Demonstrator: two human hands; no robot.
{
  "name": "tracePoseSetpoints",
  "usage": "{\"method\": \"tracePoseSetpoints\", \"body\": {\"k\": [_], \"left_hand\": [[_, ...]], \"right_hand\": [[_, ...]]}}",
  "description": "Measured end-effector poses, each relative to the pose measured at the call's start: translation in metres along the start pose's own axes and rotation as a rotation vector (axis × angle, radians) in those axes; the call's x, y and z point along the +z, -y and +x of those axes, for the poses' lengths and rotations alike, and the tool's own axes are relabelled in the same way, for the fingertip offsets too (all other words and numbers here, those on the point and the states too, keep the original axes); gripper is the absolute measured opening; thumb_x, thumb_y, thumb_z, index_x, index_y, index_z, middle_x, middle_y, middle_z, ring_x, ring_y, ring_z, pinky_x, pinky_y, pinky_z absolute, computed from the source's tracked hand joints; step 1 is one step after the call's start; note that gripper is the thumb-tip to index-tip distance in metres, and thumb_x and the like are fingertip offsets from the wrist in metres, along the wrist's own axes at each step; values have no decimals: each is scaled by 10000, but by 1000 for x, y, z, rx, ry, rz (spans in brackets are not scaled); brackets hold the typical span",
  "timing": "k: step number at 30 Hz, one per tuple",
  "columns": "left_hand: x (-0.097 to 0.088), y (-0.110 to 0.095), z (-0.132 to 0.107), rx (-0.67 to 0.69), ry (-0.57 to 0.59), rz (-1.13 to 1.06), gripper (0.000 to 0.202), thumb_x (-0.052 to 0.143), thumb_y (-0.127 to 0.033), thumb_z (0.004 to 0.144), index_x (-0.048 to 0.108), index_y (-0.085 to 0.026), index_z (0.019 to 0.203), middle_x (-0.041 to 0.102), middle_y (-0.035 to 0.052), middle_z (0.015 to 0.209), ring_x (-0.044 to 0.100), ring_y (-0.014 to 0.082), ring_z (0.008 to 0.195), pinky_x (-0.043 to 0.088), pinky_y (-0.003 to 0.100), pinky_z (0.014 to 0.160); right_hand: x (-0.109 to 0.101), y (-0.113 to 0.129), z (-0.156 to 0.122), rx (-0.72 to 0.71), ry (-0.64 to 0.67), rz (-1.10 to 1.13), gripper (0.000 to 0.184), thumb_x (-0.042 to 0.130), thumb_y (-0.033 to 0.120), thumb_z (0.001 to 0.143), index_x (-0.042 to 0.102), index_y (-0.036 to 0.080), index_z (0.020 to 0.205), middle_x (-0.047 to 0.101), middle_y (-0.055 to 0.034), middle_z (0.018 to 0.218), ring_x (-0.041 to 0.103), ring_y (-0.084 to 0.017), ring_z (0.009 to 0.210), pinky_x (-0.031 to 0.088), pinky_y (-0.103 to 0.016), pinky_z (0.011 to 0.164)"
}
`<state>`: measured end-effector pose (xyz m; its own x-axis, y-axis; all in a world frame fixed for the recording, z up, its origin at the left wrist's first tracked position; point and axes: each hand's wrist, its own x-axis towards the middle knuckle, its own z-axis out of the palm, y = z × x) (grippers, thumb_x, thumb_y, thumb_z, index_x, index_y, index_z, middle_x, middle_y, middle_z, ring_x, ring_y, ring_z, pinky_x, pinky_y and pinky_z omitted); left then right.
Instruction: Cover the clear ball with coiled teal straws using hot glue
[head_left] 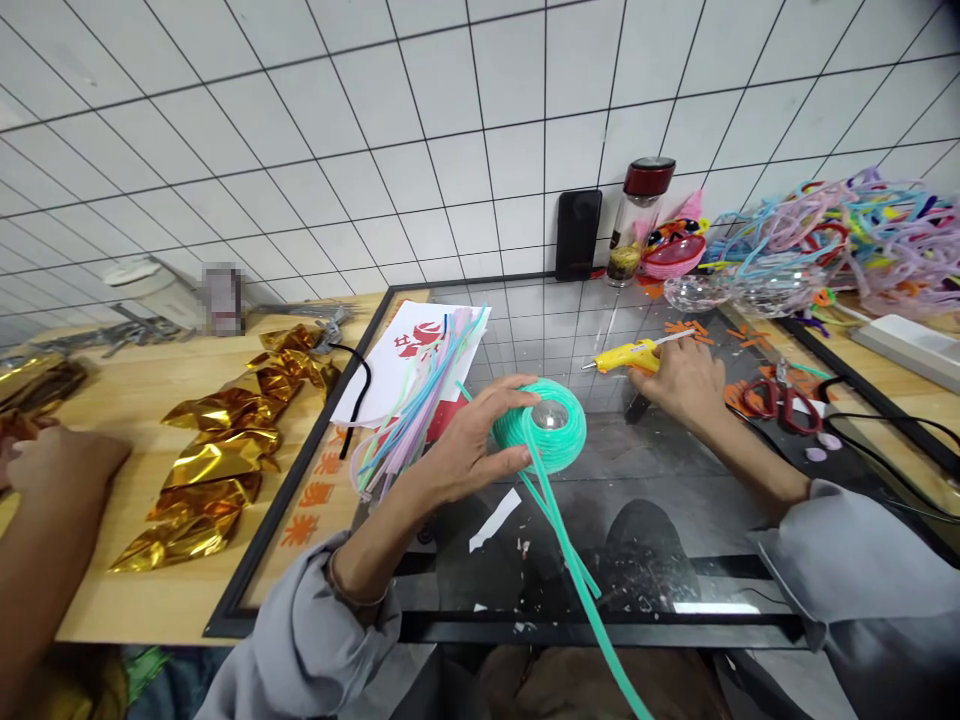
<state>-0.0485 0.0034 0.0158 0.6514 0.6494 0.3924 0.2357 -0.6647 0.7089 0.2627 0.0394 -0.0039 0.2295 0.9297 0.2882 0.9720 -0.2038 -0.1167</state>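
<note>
Left hand [474,440], half-curled, holds the green coil [568,440], likely soft, light, best rim-gripped; right hand [685,376] clasps the glue gun [627,357].

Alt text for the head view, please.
A person's left hand holds a coil of green cord at a glass tabletop while the right hand grips a yellow glue gun. Colored strips lie partly on white paper to the left; a phone and glass bottle stand behind.

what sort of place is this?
Probably a craft workspace: there's a yellow glue gun in the right hand, a green coil in the left hand, and a heap of multicoloured strands along the tiled wall.
</note>
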Motion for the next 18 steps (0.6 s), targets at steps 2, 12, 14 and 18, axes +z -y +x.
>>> {"method": "tracePoseSetpoints", "body": {"k": [2,12,14,18], "left_hand": [[0,-2,0,4,-8,25,486,692,-446,904,537,-236,1315,507,165,1493,483,319,1415,414,543,1156],[5,-9,2,70,-43,43,444,690,-309,910,536,-233,1319,545,165,1451,483,316,1416,417,545,1157],[5,-10,2,85,-36,47,438,685,-291,909,532,-234,1316,541,166,1453,496,314,1404,428,539,1149],[6,-12,3,84,-29,52,459,685,-235,883,528,-231,1314,526,168,1468,489,319,1414,428,526,1158]], "right_hand": [[-7,4,-8,-103,-149,55,372,609,421,838,681,101,1014,664,-230,1061,608,-379,1017,439,-443,765],[-64,78,-108,-793,-383,604,236,614,323,964,612,132,1103,728,-72,820,681,-197,700,557,-334,653],[-59,81,-113,-833,-414,590,136,602,175,956,630,123,1078,736,-72,818,686,-185,695,568,-318,654],[-52,79,-109,-825,-408,617,174,552,59,941,660,136,1054,734,-78,843,701,-177,739,585,-289,663]]}}
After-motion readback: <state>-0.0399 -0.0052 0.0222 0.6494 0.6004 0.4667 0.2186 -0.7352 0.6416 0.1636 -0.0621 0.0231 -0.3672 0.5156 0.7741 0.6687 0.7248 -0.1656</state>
